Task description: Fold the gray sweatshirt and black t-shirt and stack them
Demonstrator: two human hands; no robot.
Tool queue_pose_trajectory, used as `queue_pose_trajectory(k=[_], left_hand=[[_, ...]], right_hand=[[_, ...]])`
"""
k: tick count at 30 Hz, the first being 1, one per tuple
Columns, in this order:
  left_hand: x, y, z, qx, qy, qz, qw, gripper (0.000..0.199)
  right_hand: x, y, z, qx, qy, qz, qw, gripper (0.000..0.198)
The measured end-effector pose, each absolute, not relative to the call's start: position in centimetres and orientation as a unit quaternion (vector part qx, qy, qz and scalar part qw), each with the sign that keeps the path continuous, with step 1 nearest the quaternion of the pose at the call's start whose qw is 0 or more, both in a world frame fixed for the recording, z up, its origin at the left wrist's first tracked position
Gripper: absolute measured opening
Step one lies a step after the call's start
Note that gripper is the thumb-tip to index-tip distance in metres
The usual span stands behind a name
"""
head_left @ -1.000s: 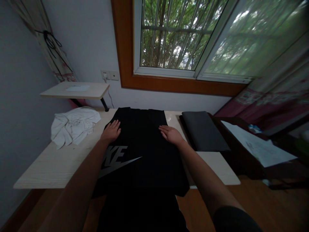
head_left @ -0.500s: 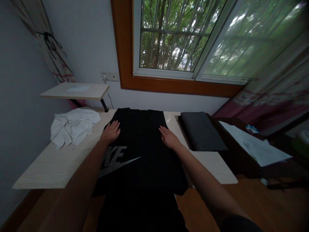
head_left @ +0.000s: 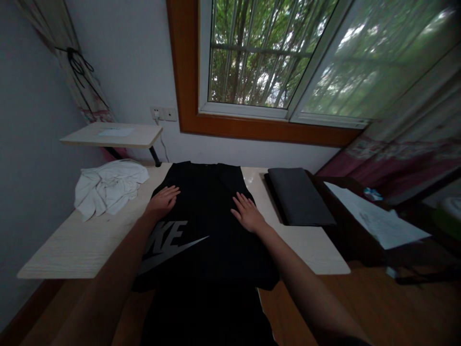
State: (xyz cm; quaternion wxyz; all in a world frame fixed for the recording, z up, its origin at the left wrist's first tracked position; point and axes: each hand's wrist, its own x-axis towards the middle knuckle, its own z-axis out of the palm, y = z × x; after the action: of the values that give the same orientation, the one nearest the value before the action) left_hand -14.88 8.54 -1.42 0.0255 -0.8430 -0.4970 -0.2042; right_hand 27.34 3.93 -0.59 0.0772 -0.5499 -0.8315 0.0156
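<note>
A black T-shirt (head_left: 216, 211) with a grey printed logo lies spread on the pale wooden desk (head_left: 72, 247), its lower part hanging over the front edge. Flat on its left side rests my left hand (head_left: 163, 202), fingers stretched out. My right hand (head_left: 248, 213) lies on the right side of the shirt, fingers extended and thumb apart. Neither hand grips the cloth. The shirt's neckline points toward the wall.
A crumpled white cloth (head_left: 110, 187) lies on the desk's left, below a small raised shelf (head_left: 144, 139). To the right sits a dark grey folded item (head_left: 298, 197). Beyond it, a paper sheet (head_left: 376, 216) rests on a dark surface. A window (head_left: 266, 57) is behind.
Both hands have shifted slightly over the shirt, the right one a little left and nearer me. The shirt's top edge has moved slightly left.
</note>
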Motion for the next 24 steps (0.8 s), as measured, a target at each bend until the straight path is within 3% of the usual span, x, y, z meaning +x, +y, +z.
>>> queue_pose_trajectory(k=[10,24], left_hand=[[-15.7,2.3,-0.9,-0.860,-0.502,-0.085,0.021,0.056],[-15.9,1.0,-0.9,-0.861,-0.503,-0.070,0.032,0.055]], right_hand=[[27.4,3.3,-0.3,-0.545,-0.836,0.020,0.069,0.071],[27.9,3.0,-0.7,-0.543,-0.835,0.028,0.078,0.070]])
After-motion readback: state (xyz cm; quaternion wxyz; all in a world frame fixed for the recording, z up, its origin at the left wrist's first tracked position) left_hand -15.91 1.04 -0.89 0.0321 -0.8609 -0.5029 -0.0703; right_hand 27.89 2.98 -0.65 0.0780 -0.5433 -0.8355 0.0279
